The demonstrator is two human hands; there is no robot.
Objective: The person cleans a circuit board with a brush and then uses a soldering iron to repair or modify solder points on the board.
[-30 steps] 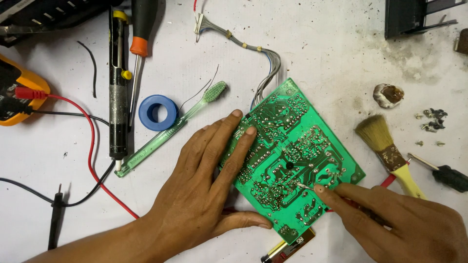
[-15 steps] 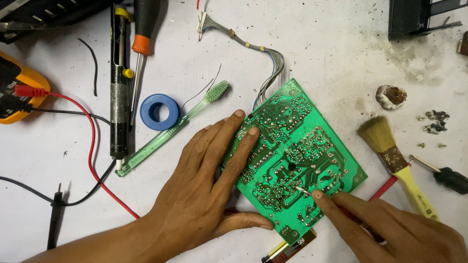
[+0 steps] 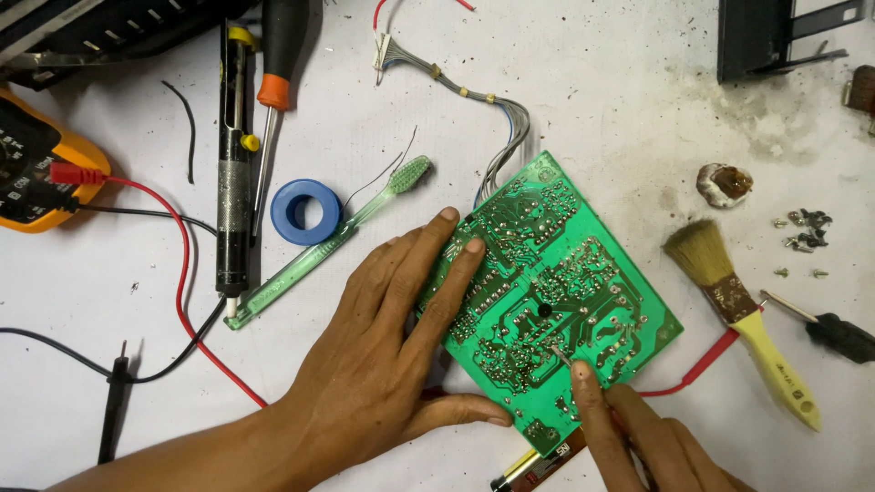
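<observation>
Two bare hands work on a green printed circuit board [image 3: 556, 301] that lies solder side up, turned at an angle, on the stained white desk [image 3: 620, 82]. The left hand [image 3: 392, 337] is spread wide and flat, holding nothing; its fingers press on the board's left edge and its thumb lies along the lower edge. The right hand [image 3: 638, 437] comes in from the bottom with its fingers pinched narrow around a thin metal probe tip [image 3: 561, 355], which touches a solder joint near the board's lower middle. A red lead [image 3: 702, 364] runs out from under this hand towards the right.

A bundle of grey wires [image 3: 501, 118] leaves the board's top edge and ends in a small white connector. Left of the board lie a translucent green toothbrush [image 3: 337, 232], a blue roll of tape [image 3: 305, 211], a black solder sucker with yellow ends [image 3: 234, 173] and a screwdriver with an orange and black handle [image 3: 273, 73]. A yellow multimeter [image 3: 36, 173] sits at the far left edge with red and black leads trailing. To the right are a yellow-handled bristle brush [image 3: 738, 310], a small heap of loose screws [image 3: 802, 228] and a small black-handled screwdriver [image 3: 834, 333].

The joints are packed closely, so a slight slip of the tip would likely bridge two neighbouring pads. If the left hand's pressure eased, the board could pivot on the components beneath it and throw the tip off its joint.
</observation>
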